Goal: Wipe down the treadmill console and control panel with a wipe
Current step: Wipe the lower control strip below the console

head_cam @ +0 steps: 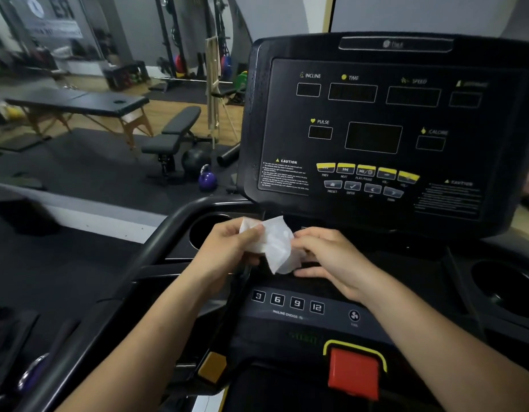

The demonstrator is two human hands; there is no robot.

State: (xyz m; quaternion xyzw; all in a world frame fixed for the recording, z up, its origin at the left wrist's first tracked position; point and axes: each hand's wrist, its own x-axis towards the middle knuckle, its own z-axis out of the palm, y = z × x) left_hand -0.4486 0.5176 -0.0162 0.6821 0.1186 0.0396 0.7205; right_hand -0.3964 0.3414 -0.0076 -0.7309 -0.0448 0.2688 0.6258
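Black plastic and thin white cloth

The console (388, 126) is showing smooth, faintly glossy black plastic, its buttons (366, 171) looking like yellow rubbery plastic. The wipe (276, 245) is looking thin, crumpled and fibrous. The stop button (353, 372) is showing matt red plastic near the control panel (290, 304) edge.

wipe (276, 245) before console (376, 120), above control panel (287, 304)

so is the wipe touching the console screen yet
Apart. The head view shows the wipe held between the left hand and right hand, with its top edge below the console screen.
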